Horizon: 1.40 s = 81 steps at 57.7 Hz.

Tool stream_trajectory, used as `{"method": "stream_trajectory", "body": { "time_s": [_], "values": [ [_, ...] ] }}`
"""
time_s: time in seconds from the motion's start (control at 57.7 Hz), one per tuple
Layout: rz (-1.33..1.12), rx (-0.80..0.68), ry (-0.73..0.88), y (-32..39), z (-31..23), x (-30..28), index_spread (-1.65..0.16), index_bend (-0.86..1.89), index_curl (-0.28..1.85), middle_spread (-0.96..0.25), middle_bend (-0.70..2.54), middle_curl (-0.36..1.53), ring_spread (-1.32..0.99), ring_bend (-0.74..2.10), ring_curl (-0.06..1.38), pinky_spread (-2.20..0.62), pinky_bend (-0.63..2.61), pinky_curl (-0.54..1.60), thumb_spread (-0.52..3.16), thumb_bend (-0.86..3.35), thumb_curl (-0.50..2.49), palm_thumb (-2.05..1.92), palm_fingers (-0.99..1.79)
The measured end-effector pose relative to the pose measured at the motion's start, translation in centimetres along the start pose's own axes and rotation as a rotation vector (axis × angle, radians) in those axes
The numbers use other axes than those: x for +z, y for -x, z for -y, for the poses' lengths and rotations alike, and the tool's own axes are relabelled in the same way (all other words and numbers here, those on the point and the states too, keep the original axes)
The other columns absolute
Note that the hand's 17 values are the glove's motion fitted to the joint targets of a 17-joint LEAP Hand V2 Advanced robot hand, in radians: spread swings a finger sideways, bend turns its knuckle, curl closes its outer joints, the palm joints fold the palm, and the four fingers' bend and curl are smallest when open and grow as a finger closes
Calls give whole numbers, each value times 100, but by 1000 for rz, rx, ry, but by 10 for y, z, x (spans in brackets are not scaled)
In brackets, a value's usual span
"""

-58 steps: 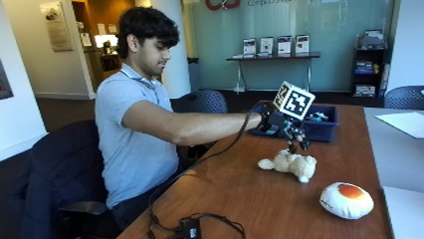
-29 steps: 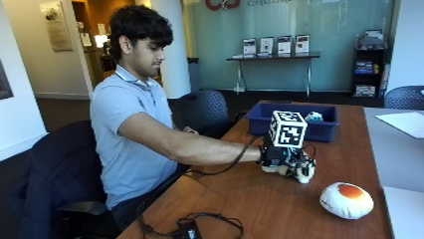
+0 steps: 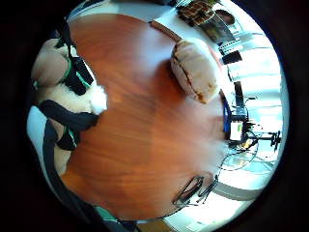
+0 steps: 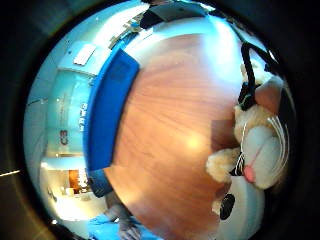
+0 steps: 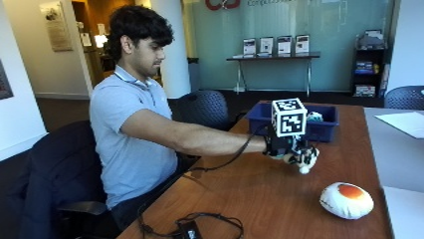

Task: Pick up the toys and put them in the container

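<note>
My gloved right hand [image 5: 283,145] grips a cream plush cat [image 5: 303,157] and holds it just above the wooden table [image 5: 265,199]. The cat's whiskered face [image 4: 260,150] fills one side of the thumb side palm view. Its body [image 3: 63,99] lies under the glove's straps in the little finger side view. The blue container [image 5: 323,130] stands just behind the hand at the table's far end, with a small toy inside; its long wall [image 4: 107,105] shows across the wood. A white plush with an orange spot [image 5: 346,200] lies on the table nearer the front, also seen as a plush [image 3: 195,67].
A black cable with a small box [image 5: 189,230] lies at the table's near edge. A sheet of paper [image 5: 404,122] rests on the adjoining table at the right. Office chairs [image 5: 205,107] stand along the left side.
One second ago the hand was at the container and the cat lay on the table. The hand came back to the cat, closed round it, and now holds it slightly raised.
</note>
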<state>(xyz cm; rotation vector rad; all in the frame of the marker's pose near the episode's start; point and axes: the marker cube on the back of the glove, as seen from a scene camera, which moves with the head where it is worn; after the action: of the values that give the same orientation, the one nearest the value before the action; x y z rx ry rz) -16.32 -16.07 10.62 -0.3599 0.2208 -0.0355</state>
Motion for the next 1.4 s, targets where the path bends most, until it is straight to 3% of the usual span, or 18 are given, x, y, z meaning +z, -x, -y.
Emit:
{"method": "stream_trajectory", "body": {
  "time_s": [0.243,0.468,0.884,1.092,1.179,1.248,1.318,1.404],
  "values": [
    [91,-125,-94,101,33,-87,-19,32,52,1,18,27,-15,80,41,-40,107,38,85,38,75,74,87],
    [92,-319,-110,214,40,-126,-19,28,55,2,17,28,-15,79,43,-41,105,39,78,34,79,76,89],
    [69,-567,-41,367,23,-110,-19,20,59,2,16,28,-15,77,45,-41,104,41,76,28,85,79,89],
    [72,-556,-10,373,25,-107,-20,19,61,2,17,28,-15,76,45,-41,103,41,77,26,88,80,89],
    [-17,-500,149,372,25,-100,-20,16,61,3,17,28,-15,77,46,-41,103,41,78,24,88,78,89],
    [-74,-468,313,363,21,-93,-23,10,58,5,5,23,-13,79,48,-42,119,46,96,20,83,67,67],
    [-73,-467,320,353,20,-94,-26,7,56,7,-2,17,-5,64,47,-39,149,54,115,0,69,30,12],
    [-81,-454,276,337,20,-97,-30,11,48,8,6,13,-1,62,41,-37,162,52,124,-6,58,9,6]
  ]
}}
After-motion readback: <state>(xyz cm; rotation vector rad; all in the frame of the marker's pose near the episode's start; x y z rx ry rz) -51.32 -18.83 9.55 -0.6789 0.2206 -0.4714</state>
